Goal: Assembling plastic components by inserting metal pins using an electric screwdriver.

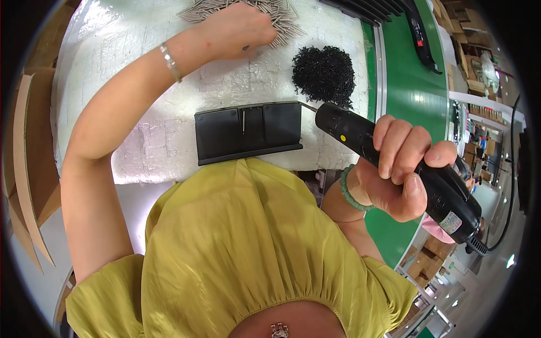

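Observation:
My right hand [403, 163] is wrapped round a black corded electric screwdriver [352, 132]. Its thin bit points left and ends close to the right end of a black plastic panel [218, 135]. The panel lies in front of me, with one slim metal pin [243, 121] on it near the middle. At the far side, my left hand [241, 31] is closed over a heap of silver metal pins [286, 25]. Its fingers curl downward, and what they hold is hidden. A pile of small black screws [323, 73] sits to the right of that hand.
White wrapped padding [141, 121] covers the work surface. Further right, a metal rail borders a green table [410, 93], where more black parts [369, 8] lie at the far edge. Cardboard [25, 152] stands at the left. The screwdriver's cable [511, 186] loops up on the right.

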Demonstrator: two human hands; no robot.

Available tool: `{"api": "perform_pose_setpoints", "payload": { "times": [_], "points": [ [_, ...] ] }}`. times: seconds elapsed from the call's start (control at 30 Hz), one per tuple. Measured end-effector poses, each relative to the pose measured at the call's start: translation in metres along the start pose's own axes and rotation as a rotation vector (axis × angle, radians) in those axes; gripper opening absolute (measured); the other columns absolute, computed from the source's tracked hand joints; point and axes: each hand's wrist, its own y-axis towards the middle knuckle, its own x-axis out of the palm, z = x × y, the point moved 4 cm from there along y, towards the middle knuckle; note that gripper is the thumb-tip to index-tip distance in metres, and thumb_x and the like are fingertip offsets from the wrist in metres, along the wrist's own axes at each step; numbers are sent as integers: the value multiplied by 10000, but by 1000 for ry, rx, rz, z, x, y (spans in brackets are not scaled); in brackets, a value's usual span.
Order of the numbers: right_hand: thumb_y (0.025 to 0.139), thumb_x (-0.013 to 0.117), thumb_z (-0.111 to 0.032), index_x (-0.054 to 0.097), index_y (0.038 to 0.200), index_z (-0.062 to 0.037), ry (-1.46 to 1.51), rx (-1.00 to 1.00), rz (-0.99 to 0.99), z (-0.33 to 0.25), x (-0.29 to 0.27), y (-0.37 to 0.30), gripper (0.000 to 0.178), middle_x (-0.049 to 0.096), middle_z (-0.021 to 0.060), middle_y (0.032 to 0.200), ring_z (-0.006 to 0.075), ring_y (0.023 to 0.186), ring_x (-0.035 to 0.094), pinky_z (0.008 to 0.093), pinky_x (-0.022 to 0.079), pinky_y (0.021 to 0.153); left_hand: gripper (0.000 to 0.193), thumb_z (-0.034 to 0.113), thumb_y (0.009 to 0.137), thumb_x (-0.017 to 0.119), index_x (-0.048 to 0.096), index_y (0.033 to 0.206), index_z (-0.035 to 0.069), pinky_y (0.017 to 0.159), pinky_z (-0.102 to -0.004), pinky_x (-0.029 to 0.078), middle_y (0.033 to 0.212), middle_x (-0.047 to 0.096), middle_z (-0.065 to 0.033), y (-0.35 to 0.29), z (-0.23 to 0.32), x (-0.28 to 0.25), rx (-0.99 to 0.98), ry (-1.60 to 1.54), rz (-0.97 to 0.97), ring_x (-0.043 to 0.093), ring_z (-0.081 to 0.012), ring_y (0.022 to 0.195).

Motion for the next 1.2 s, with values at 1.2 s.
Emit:
{"api": "perform_pose_setpoints", "payload": {
  "times": [1.2],
  "points": [
    [737,552,-95,413,995,-136,-28,148,-132,40,32,-2,296,461,-23,634,114,523,458,302,378,579,150,-5,652,718,640,756,71,568,-304,458,729,578,-16,-94,81,-14,-431,-847,552,528,-206,680]
  ]
}}
